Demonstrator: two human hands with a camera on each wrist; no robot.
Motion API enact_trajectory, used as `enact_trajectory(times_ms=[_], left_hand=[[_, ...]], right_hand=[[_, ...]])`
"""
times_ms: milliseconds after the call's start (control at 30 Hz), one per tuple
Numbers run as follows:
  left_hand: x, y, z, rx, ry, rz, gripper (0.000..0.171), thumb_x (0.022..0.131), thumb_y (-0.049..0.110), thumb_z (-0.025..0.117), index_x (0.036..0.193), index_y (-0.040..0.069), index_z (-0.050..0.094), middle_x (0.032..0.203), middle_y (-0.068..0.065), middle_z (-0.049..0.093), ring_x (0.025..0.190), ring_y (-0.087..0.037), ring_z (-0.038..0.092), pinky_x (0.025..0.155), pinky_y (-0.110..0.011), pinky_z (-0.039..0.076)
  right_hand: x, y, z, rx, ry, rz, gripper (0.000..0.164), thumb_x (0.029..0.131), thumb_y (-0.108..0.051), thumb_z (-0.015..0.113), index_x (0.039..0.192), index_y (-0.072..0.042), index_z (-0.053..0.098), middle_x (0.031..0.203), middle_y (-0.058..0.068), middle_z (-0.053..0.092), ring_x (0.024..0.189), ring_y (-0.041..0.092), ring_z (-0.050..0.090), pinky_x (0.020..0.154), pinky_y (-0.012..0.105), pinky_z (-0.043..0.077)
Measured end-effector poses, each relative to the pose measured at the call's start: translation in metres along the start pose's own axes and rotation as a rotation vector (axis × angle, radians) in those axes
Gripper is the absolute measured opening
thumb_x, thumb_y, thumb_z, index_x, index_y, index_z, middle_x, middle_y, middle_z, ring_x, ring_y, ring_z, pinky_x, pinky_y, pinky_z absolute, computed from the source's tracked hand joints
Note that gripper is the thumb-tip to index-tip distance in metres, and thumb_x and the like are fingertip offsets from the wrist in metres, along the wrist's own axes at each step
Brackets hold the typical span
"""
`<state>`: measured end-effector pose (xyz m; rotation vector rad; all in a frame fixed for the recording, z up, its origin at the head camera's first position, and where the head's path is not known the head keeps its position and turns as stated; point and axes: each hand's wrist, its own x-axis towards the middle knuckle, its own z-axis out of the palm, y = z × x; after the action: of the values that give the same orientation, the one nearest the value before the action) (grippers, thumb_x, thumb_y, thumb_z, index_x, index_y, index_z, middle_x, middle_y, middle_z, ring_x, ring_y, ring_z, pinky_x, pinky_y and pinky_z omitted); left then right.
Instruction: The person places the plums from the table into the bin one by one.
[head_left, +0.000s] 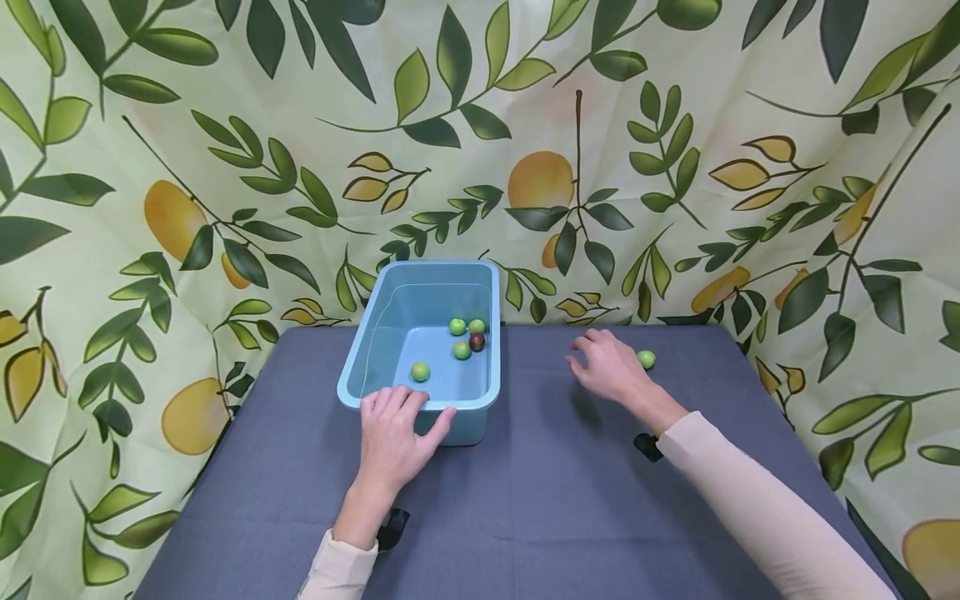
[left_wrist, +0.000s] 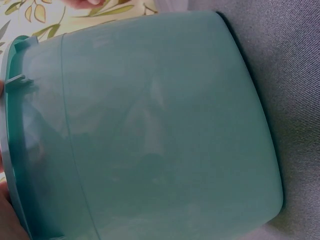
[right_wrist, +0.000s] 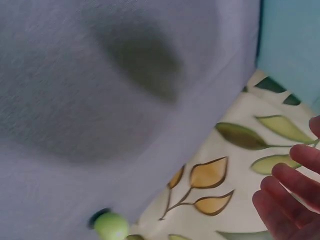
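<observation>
A light blue plastic tub (head_left: 363,333) stands on the table, left of centre. Several small round green fruits (head_left: 420,372) and one dark red fruit (head_left: 477,342) lie inside it. My left hand (head_left: 393,442) grips the tub's front rim, fingers hooked over the edge. In the left wrist view the tub's outer wall (left_wrist: 160,125) fills most of the picture. To the right of the tub, my right hand (head_left: 609,367) hovers over the table with relaxed fingers and nothing in them. Just beyond its wrist lies one green fruit (head_left: 646,359), also in the right wrist view.
A dark grey-blue cloth covers the table (head_left: 555,508). Behind and beside it hangs a curtain (head_left: 450,167) printed with leaves and fruit, close to the table's back edge. Black straps (head_left: 648,447) show at both wrists.
</observation>
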<state>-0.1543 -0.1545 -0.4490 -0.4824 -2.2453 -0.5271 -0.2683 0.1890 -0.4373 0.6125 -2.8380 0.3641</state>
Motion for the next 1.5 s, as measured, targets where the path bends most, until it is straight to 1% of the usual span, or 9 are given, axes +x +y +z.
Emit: enact_trajectory(times_ms=[133,267,467,700,833,1000,1167,1333,1500], left_hand=[[0.0,0.0,0.0,0.003,-0.001,0.001,0.047,0.093,0.052,0.061,0.084,0.007,0.069,0.08,-0.006,0.06,0.074,-0.028,0.051,0.08,-0.051,0.037],[0.0,-0.001,-0.001,0.005,0.0,0.0,0.043,0.091,0.049,0.064,0.084,0.007,0.069,0.08,-0.005,0.06,0.075,-0.028,0.052,0.08,-0.051,0.037],[0.0,0.0,0.0,0.008,-0.01,-0.006,0.05,0.095,0.055,0.057,0.084,0.007,0.069,0.08,-0.005,0.06,0.076,-0.029,0.053,0.081,-0.05,0.038],[-0.003,0.0,0.0,0.0,-0.009,-0.009,0.05,0.094,0.054,0.058,0.085,0.006,0.07,0.08,-0.006,0.06,0.076,-0.029,0.052,0.081,-0.051,0.038],[-0.002,0.0,0.0,0.002,-0.011,-0.012,0.054,0.097,0.057,0.053,0.085,0.007,0.07,0.081,-0.005,0.06,0.076,-0.029,0.052,0.081,-0.051,0.037],[-0.001,0.001,-0.001,0.006,-0.025,-0.025,0.06,0.099,0.061,0.047,0.085,0.008,0.069,0.081,-0.005,0.06,0.076,-0.028,0.052,0.082,-0.05,0.037],[-0.001,0.001,-0.001,0.008,-0.029,-0.027,0.057,0.098,0.059,0.05,0.085,0.008,0.069,0.081,-0.006,0.06,0.076,-0.028,0.053,0.081,-0.05,0.037],[-0.002,-0.001,0.0,0.01,-0.003,-0.007,0.052,0.097,0.056,0.054,0.084,0.008,0.069,0.08,-0.005,0.06,0.075,-0.028,0.053,0.081,-0.05,0.038],[-0.002,-0.001,0.001,0.019,0.0,-0.004,0.053,0.097,0.057,0.053,0.083,0.009,0.069,0.08,-0.005,0.06,0.075,-0.027,0.053,0.081,-0.049,0.038]], right_hand=[[-0.002,0.013,0.003,-0.036,-0.008,0.017,0.031,0.099,-0.025,0.061,0.112,0.0,0.072,0.108,0.017,0.066,0.101,0.036,0.06,0.086,0.051,0.051],[-0.004,0.028,0.004,-0.043,-0.024,0.066,0.034,0.1,-0.026,0.059,0.114,0.002,0.07,0.113,0.02,0.065,0.105,0.039,0.058,0.088,0.053,0.05],[-0.009,0.052,0.01,-0.038,-0.047,0.15,0.039,0.101,-0.027,0.056,0.118,0.005,0.068,0.121,0.025,0.062,0.112,0.043,0.056,0.09,0.058,0.049],[-0.016,0.072,0.015,-0.051,-0.084,0.204,0.045,0.102,-0.03,0.054,0.123,0.008,0.064,0.123,0.028,0.059,0.116,0.047,0.053,0.093,0.062,0.046],[-0.019,0.082,0.017,-0.051,-0.108,0.242,0.048,0.102,-0.031,0.052,0.126,0.01,0.061,0.126,0.031,0.056,0.119,0.05,0.051,0.094,0.064,0.044],[-0.021,0.091,0.019,-0.034,-0.153,0.294,0.053,0.104,-0.031,0.048,0.133,0.012,0.055,0.135,0.036,0.049,0.126,0.053,0.044,0.098,0.066,0.041],[-0.024,0.098,0.023,-0.014,-0.175,0.318,0.055,0.104,-0.031,0.046,0.136,0.013,0.051,0.138,0.038,0.044,0.128,0.056,0.041,0.1,0.067,0.038],[-0.025,0.103,0.024,0.022,-0.202,0.336,0.058,0.103,-0.031,0.047,0.141,0.013,0.045,0.142,0.04,0.04,0.131,0.058,0.038,0.1,0.069,0.037],[-0.027,0.106,0.025,0.052,-0.243,0.364,0.06,0.102,-0.03,0.048,0.143,0.014,0.042,0.144,0.04,0.037,0.132,0.059,0.035,0.099,0.072,0.037]])
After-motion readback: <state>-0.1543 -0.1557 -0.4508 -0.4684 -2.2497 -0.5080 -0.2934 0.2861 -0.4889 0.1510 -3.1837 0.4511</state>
